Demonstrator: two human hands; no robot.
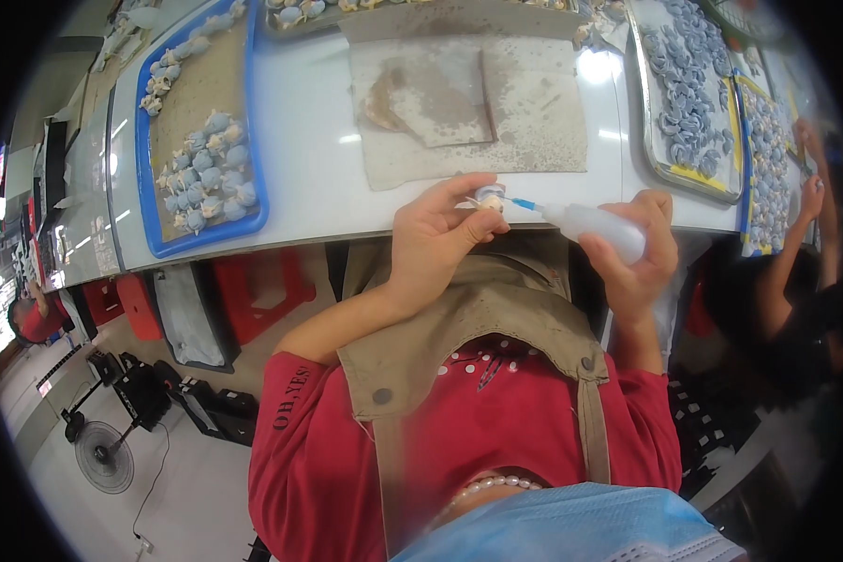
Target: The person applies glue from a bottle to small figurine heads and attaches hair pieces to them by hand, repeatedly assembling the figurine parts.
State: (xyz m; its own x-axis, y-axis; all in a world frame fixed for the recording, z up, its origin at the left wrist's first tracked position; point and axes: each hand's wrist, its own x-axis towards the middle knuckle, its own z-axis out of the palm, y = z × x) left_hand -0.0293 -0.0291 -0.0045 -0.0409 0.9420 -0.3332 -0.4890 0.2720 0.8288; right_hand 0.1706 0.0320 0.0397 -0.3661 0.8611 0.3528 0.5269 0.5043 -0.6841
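Observation:
My left hand point(445, 229) pinches a small cream and grey-blue figurine point(490, 199) above the near edge of the white table. My right hand point(639, 248) is wrapped round a translucent squeeze bottle point(601, 230), which lies tilted in its grip. The bottle's blue nozzle tip point(526, 203) points left at the figurine, with its thin end at or very near the piece; whether they touch is too small to tell. Just beyond my hands lies a stained sheet point(553, 112) with a crease or strip across it.
A blue-rimmed tray point(260, 178) of similar figurines stands at the left. At the right are a metal tray point(648, 140) of grey-blue parts and a tray of small pieces point(766, 159). A co-worker's arms point(785, 272) reach in at the far right.

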